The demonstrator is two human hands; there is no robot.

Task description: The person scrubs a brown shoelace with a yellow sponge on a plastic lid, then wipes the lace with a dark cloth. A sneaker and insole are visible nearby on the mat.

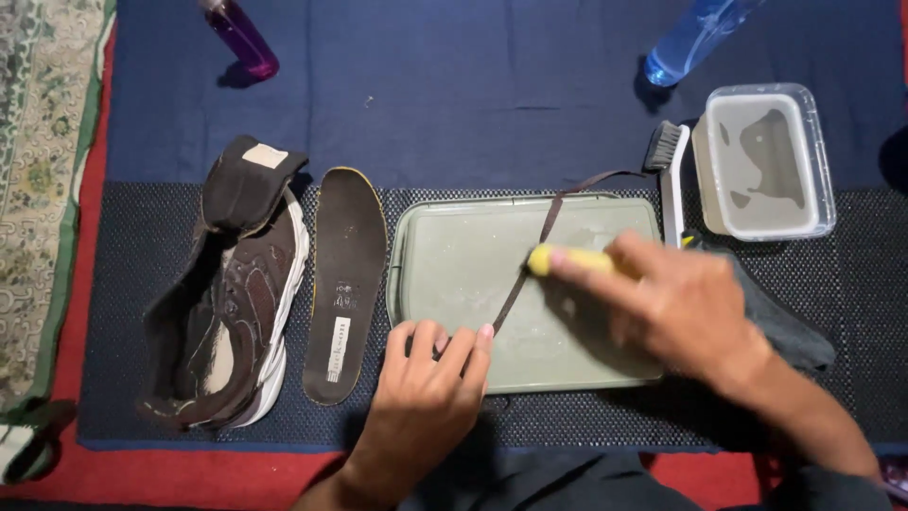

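Observation:
A dark brown shoelace (546,227) lies stretched across a grey-green tray (454,255). My left hand (427,393) presses the lace's near end flat against the tray with its fingertips. My right hand (676,303) grips a small yellow brush (567,259), whose head rests on the lace near the tray's middle. The lace's far end trails off the tray's back edge.
A brown shoe (232,303) with its tongue pulled out and a dark insole (345,279) lie left of the tray. A white-handled brush (670,175), a clear tub of water (766,161), a blue bottle (690,38), a purple bottle (241,38) and a grey cloth (785,317) sit around.

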